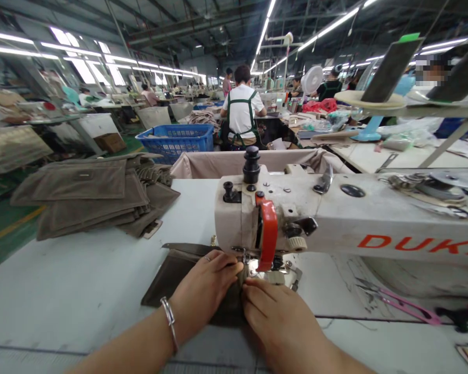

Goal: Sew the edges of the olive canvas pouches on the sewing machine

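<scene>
1. Okay, probably at the stitching step, with the brown fabric piece beneath the left hand and by the fingertips of the right hand, just short of the sewing machine.
2. Pressing on fabric with both hands, fingers drawn in narrow; can't tell if actually pinching.
3. Likely calls for a straight feed between those fingertips, staying clear of the needle area.
4. Got pink snips right of the right hand, stack of brown pieces beyond the left.

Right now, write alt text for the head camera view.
A person's left hand and right hand touch dark fabric at a white sewing machine. Left of it, more dark pieces lie piled on the pale table.
</scene>
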Action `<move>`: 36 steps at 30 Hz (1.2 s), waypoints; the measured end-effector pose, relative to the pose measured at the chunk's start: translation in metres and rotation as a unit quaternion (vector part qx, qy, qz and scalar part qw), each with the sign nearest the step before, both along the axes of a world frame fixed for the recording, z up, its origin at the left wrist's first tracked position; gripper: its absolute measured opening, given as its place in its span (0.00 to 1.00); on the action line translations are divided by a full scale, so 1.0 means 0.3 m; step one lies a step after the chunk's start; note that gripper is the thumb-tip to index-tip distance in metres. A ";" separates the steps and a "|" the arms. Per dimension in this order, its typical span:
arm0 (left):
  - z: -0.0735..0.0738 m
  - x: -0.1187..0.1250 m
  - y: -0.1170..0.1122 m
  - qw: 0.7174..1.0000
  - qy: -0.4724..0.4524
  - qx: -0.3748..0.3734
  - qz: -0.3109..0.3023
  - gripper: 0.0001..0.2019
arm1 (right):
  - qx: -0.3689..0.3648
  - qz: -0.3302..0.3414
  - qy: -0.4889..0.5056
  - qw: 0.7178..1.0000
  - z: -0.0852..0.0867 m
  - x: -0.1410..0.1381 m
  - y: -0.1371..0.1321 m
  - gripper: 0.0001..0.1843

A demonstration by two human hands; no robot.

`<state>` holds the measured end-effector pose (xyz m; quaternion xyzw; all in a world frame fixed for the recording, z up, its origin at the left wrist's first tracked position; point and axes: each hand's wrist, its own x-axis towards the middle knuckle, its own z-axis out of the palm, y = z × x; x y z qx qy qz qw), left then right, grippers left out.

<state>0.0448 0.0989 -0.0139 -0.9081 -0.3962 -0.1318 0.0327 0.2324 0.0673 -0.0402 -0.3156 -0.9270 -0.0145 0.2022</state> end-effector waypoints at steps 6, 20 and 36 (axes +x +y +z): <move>0.016 0.001 0.006 1.000 0.007 0.008 -0.008 0.09 | 0.003 0.000 0.001 1.000 -0.006 0.001 -0.007 0.07; 0.010 -0.013 0.016 0.999 0.001 -0.008 -0.031 0.10 | -0.033 -0.004 0.026 0.999 -0.008 0.004 -0.011 0.07; 0.012 -0.026 0.005 0.999 -0.008 -0.043 -0.021 0.12 | -0.164 0.022 0.033 0.986 0.121 0.073 -0.011 0.20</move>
